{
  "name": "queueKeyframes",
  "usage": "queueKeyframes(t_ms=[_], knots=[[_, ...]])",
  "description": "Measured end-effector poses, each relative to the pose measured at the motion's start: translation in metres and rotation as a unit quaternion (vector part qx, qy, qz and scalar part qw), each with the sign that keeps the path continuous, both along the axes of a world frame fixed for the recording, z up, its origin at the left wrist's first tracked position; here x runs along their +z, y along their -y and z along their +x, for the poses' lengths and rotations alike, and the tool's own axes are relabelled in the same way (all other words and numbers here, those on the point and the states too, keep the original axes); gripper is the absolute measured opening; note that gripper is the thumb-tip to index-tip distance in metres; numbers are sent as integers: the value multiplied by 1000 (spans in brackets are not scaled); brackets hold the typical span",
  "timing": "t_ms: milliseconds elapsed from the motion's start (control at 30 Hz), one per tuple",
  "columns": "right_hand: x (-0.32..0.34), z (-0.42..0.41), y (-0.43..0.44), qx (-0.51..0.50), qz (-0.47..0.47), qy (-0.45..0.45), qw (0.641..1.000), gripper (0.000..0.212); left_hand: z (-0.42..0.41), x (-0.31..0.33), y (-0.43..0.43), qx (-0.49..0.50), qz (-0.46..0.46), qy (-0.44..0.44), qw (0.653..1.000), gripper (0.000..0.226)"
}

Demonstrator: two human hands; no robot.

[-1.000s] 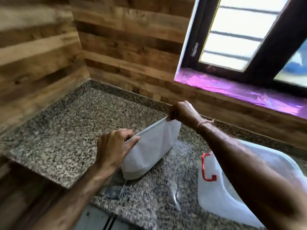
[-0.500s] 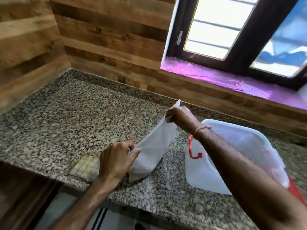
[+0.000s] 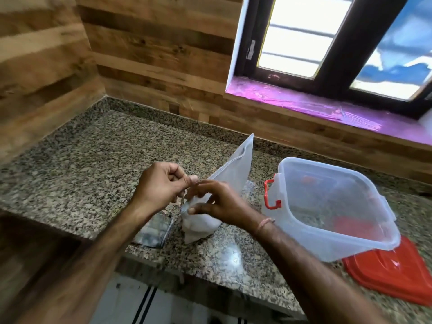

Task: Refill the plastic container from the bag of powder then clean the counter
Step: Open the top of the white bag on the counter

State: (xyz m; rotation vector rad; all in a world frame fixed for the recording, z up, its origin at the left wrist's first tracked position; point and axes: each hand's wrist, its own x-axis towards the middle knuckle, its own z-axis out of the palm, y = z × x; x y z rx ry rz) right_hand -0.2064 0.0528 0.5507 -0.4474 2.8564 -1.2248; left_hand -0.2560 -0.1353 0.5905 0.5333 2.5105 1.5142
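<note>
A translucent white bag of powder [image 3: 236,174] stands on the granite counter [image 3: 93,160], its far top corner sticking up. My left hand [image 3: 161,188] pinches the near end of the bag's top edge. My right hand [image 3: 219,204] rests against the bag's near side, thumb and fingers on it just below the left hand. To the right sits the clear plastic container [image 3: 339,218], lid off, with a red latch [image 3: 271,195] on its near wall. Its red lid [image 3: 392,272] lies flat beside it at the lower right.
A small greyish sponge or pad [image 3: 154,232] lies on the counter by the front edge, left of the bag. Wooden walls close the left and back sides. A pink window sill [image 3: 304,106] runs above the counter on the right.
My right hand let go of the bag's far top corner and came down to the near end beside my left hand. The view shifted right, showing the whole container and its red lid.
</note>
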Motion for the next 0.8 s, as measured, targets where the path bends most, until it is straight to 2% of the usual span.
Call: queueKeyframes(t_ms=[167,267,333,433,500,600,667,800], knots=[[-13,0,20,-53,-70,-53,995,20,11,9,-12,17,53,39,998,21],[-10,1,17,-89,-73,-57,992,39,25,6,-22,31,81,57,995,17],[-10,-1,20,-90,-70,-30,993,44,30,5,-25,37,95,72,992,15],[-13,1,13,-76,-140,29,987,27,39,-6,-21,111,111,59,986,16],[-16,1,3,-68,-166,64,982,20,49,-23,-9,182,52,12,982,13],[-18,-2,-5,-55,-181,85,978,26,73,-53,-3,143,-53,26,988,16],[-16,-3,-4,-41,-196,104,974,31,82,-66,-11,136,-79,24,987,15],[-11,-7,-6,-37,-187,106,976,31,84,-65,-25,242,-119,-67,960,25]])
